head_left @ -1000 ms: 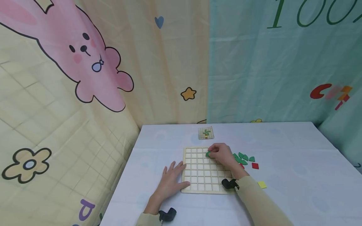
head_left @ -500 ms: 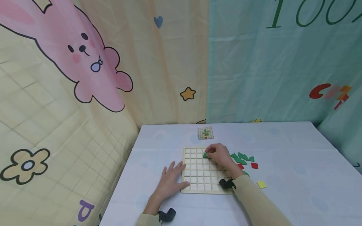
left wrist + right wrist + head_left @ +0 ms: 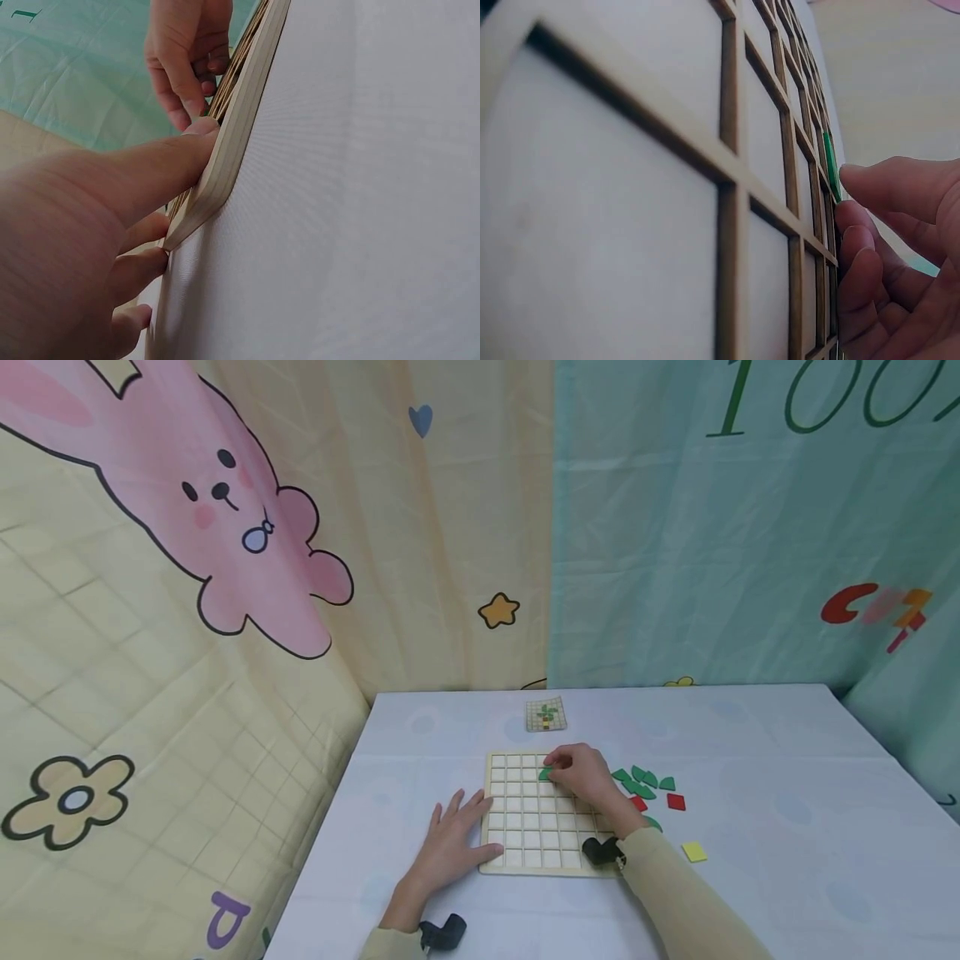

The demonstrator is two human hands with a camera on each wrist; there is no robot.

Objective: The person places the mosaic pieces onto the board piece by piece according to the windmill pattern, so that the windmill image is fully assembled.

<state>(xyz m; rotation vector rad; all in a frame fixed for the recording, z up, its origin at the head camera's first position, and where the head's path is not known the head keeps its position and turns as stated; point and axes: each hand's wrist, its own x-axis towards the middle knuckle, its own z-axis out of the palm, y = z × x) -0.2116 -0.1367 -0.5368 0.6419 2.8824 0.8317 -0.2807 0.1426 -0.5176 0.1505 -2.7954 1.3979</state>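
Note:
A wooden grid board (image 3: 522, 839) with square cells lies on the table. At its left side my left hand (image 3: 450, 842) spreads its fingers; in the left wrist view the thumb (image 3: 161, 166) rests over the board's wooden edge and the other fingers lie along its side. Over the upper part of the board, my right hand (image 3: 585, 775) pinches a small green piece (image 3: 544, 773) with a curved edge. The right wrist view shows that green piece (image 3: 831, 163) low in a cell, thumb tip right at it and the other fingers curled beside the grid.
Several green pieces (image 3: 642, 792) lie right of the board, with red squares (image 3: 677, 802) and a yellow square (image 3: 694, 852) nearby. A small pattern card (image 3: 545, 714) showing a plant-like design lies behind the board. Printed curtains (image 3: 450, 527) hang behind the table.
My right hand has shifted slightly left with the green piece, then stayed nearly still at a cell in the upper part of the board. The left hand has stayed in place.

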